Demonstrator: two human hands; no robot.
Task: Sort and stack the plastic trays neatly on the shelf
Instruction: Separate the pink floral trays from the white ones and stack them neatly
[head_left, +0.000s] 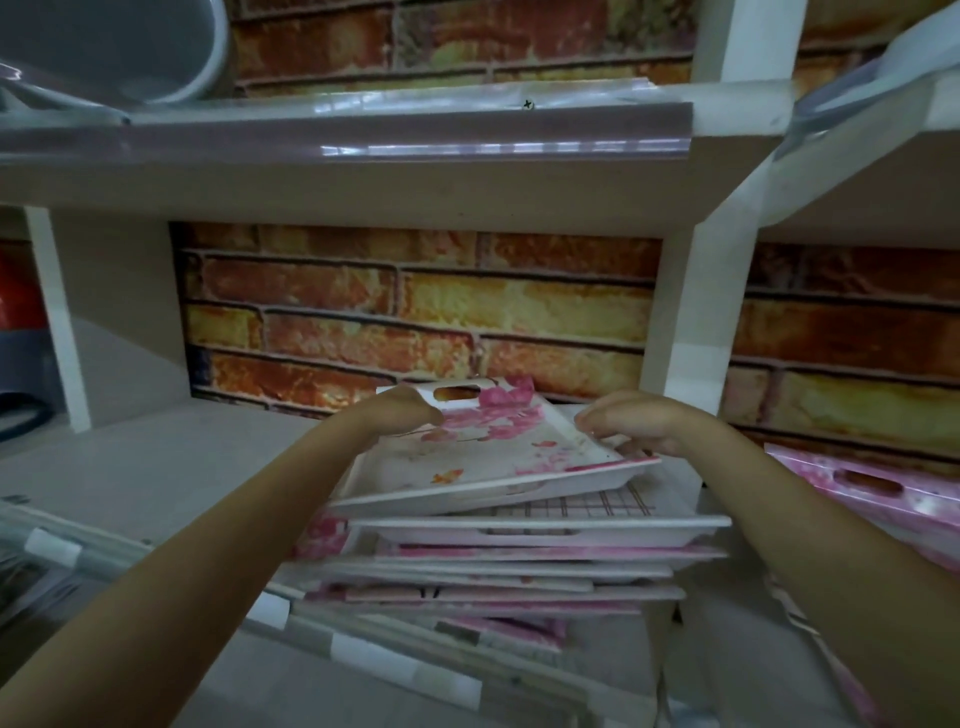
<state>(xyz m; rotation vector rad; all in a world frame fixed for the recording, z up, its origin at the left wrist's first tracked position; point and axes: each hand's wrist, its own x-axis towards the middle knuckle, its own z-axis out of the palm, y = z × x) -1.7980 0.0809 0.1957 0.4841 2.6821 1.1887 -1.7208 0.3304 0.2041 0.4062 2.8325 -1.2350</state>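
Observation:
A white tray with pink flower print (483, 457) lies tilted on top of a stack of several plastic trays (519, 566) on the shelf board (156, 467). My left hand (402, 410) grips the top tray's far left rim beside its handle slot. My right hand (631, 421) has curled fingers at the tray's right rim, touching or pinching its edge. Under it sits a tray with a checked pattern (592, 504). The lower trays are white and pink and lie unevenly.
A white upright post (701, 322) stands right of the stack. Another pink tray (878, 488) lies in the right compartment. A brick-pattern wall (415, 322) backs the shelf. A grey basin (119, 47) sits on the shelf above. Price-label rail (363, 654) runs along the front edge.

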